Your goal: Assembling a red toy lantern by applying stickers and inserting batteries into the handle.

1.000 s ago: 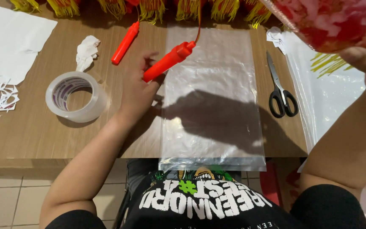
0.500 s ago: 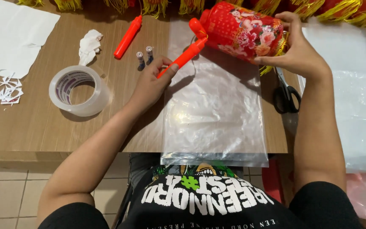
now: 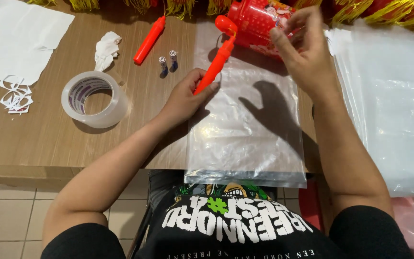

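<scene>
My left hand (image 3: 184, 98) grips the lower end of an orange plastic stick handle (image 3: 218, 56) that slants up toward a red patterned lantern (image 3: 257, 20) at the table's far edge. My right hand (image 3: 303, 52) is raised just in front of the lantern, fingers apart and touching or nearly touching its side. Under both hands lies a stack of clear plastic bags (image 3: 247, 129) reaching the table's near edge. A second orange handle (image 3: 149, 40) and two small batteries (image 3: 167, 61) lie to the left of the bags.
A roll of clear tape (image 3: 94, 98), a crumpled white tissue (image 3: 105, 49), a white paper sheet (image 3: 17, 38) and paper cutouts (image 3: 15, 96) sit on the wooden table (image 3: 34, 144). More clear bags (image 3: 394, 105) are piled at the right. Yellow tassels (image 3: 379, 12) hang along the far edge.
The lantern came down from the upper right to the table's far edge. My right hand loosened from around it. My left hand kept the orange handle, now tilted steeper.
</scene>
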